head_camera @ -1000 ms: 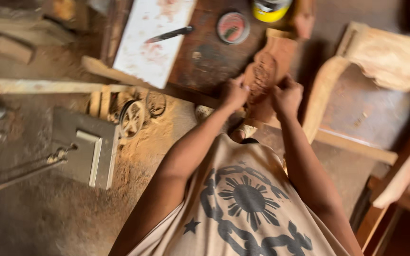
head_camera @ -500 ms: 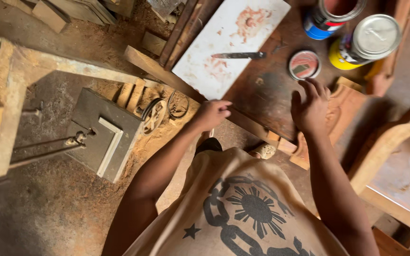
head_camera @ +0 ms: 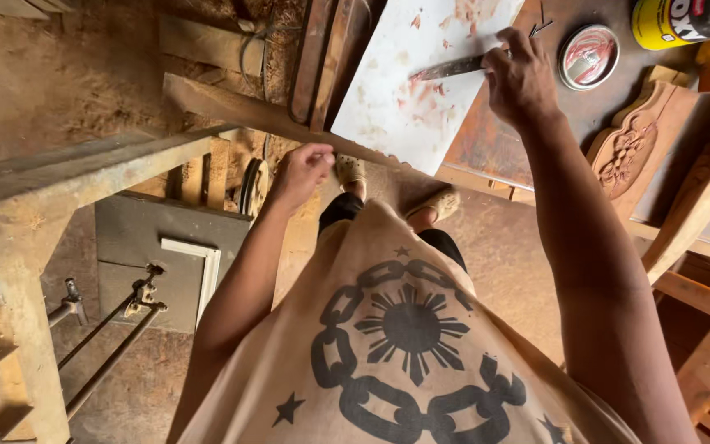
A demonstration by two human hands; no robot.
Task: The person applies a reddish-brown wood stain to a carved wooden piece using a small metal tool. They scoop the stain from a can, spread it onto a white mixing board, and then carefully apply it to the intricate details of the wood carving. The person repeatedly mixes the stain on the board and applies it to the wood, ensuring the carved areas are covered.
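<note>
While the right hand (head_camera: 522, 76) reaches out over the tabletop (head_camera: 503, 140), its fingers curl around the handle end of a thin putty knife (head_camera: 454, 67). The blade lies flat on a white board (head_camera: 404, 99) that has red smears on it. So the step in hand looks like picking up the knife, or scraping red paste with it. The next move seems to call for a firm hold and a little lift, so the blade does not slip.

A small round tin lid (head_camera: 588, 56) with red paste sits just beside the hand, on its right. A carved wood piece (head_camera: 636, 148) lies near, a bit closer to the person. A yellow can (head_camera: 667, 20) stands at the far edge.

The left hand (head_camera: 299, 173) is loosely closed, down by the edge of the tabletop. I cannot tell if it holds anything.
</note>
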